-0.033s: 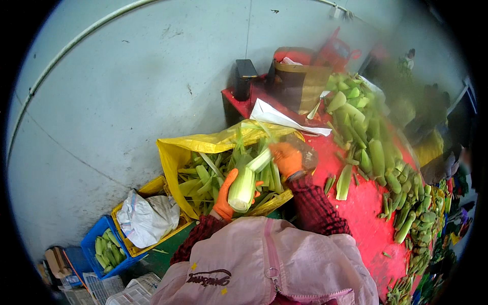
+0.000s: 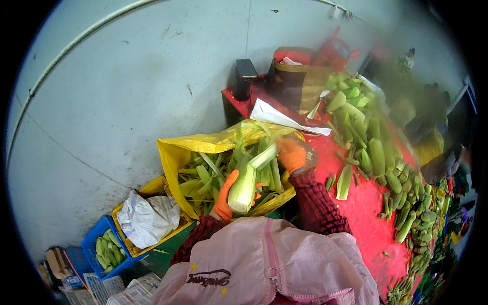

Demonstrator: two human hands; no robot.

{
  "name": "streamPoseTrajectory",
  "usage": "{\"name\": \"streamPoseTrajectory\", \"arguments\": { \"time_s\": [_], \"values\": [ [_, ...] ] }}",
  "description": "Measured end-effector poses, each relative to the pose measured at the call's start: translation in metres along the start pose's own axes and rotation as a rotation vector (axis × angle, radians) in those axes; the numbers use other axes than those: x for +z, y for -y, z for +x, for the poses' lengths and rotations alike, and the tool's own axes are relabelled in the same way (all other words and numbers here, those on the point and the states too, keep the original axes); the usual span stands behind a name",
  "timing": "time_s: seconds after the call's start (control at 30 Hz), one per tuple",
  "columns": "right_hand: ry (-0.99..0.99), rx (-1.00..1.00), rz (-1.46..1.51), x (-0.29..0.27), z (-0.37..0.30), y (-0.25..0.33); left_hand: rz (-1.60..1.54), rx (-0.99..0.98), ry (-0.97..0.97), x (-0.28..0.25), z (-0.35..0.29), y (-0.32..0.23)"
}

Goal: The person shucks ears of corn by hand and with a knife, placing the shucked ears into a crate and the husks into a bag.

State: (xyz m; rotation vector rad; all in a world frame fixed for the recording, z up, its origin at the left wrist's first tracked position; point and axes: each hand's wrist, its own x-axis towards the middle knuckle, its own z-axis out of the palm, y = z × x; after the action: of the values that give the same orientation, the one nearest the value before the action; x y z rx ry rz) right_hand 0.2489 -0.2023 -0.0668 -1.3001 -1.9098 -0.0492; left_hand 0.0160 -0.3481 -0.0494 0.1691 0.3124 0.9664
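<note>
An ear of corn (image 2: 243, 189) in its pale green husk stands tilted over a yellow sack (image 2: 175, 152). My left hand (image 2: 223, 198), in an orange glove, wraps round the ear's lower part, thumb on one side and fingertips showing on the other. From the ear's upper end a broad husk leaf (image 2: 264, 156) bends out to the right. My right hand (image 2: 292, 154), also gloved in orange and slightly blurred, is closed at the far end of that leaf. Loose husks (image 2: 203, 175) fill the sack beneath both hands.
A red table (image 2: 363, 218) on the right bears a long heap of green husked ears (image 2: 376, 147) and trimmings. At left stand a yellow crate holding a white bag (image 2: 147, 216) and a blue crate (image 2: 91, 244) of pale ears. Behind are a black container (image 2: 245, 79) and a wall.
My right hand has shifted a little to the right, and the husk leaf leans further that way. My left hand and the ear have hardly moved.
</note>
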Motion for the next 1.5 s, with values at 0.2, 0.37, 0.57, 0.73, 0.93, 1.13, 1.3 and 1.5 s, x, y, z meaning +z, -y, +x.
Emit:
{"name": "streamPoseTrajectory", "arguments": {
  "time_s": [0.2,0.37,0.57,0.73,0.93,1.13,1.3,1.5],
  "values": [
    [0.174,1.123,0.862,-0.039,0.014,0.009,0.038,0.053,0.179,0.002,-0.015,-0.002],
    [0.776,0.818,0.96,-0.034,-0.03,0.106,0.314,0.198,-0.144,-0.028,0.02,0.0],
    [0.754,0.798,0.719,-0.046,-0.018,0.108,0.879,0.364,-0.439,0.003,0.026,0.0],
    [0.735,0.807,0.666,-0.047,-0.015,0.102,0.843,0.382,-0.376,-0.008,0.031,0.003],
    [0.687,0.541,0.664,0.021,-0.044,0.063,0.84,0.304,-0.379,-0.035,0.023,-0.001],
    [0.443,1.018,1.063,0.002,-0.063,0.048,1.011,0.497,-0.468,-0.036,0.036,-0.003],
    [0.68,0.812,1.128,0.042,-0.059,0.042,1.181,0.461,-0.73,-0.01,0.016,0.005],
    [0.817,0.91,1.203,0.015,-0.04,0.113,0.854,0.567,-0.6,-0.039,0.006,-0.02]
  ]
}}
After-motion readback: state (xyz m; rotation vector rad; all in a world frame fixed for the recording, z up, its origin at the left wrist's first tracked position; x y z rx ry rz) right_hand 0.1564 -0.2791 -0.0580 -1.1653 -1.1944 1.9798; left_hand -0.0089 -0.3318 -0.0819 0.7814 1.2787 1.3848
